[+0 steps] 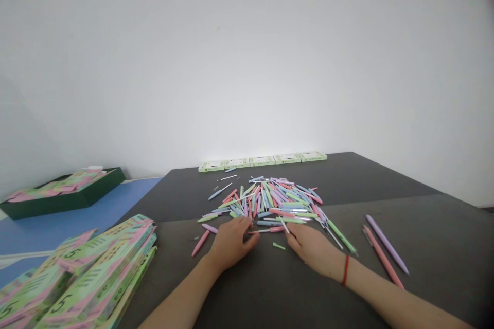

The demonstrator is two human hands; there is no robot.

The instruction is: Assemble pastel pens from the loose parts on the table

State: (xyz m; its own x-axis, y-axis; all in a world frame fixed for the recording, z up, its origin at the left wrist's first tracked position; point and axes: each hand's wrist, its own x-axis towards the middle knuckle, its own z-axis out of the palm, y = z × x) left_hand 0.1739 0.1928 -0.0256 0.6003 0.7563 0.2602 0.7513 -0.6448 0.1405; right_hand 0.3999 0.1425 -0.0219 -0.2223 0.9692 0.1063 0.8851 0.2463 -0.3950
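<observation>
My left hand [233, 241] rests at the near edge of a heap of pastel pens and pen parts [270, 198]. Its thumb and forefinger are apart, with the pink end of a thin pen piece showing between them. My right hand [314, 249], a red cord round its wrist, pinches a thin white stick like a pen refill [283, 224]; its lower end is partly hidden by the fingers. A pink pen barrel [278, 229] lies between the hands. Just below it is a small green clip-like piece [278, 245].
Stacked printed boxes [96, 272] fill the near left. Behind them a dark green tray [88, 193] holds more packaging on a blue surface. Several flat boxes [262, 160] line the black table's far edge. A purple pen [387, 243] and a pink pen [384, 258] lie right.
</observation>
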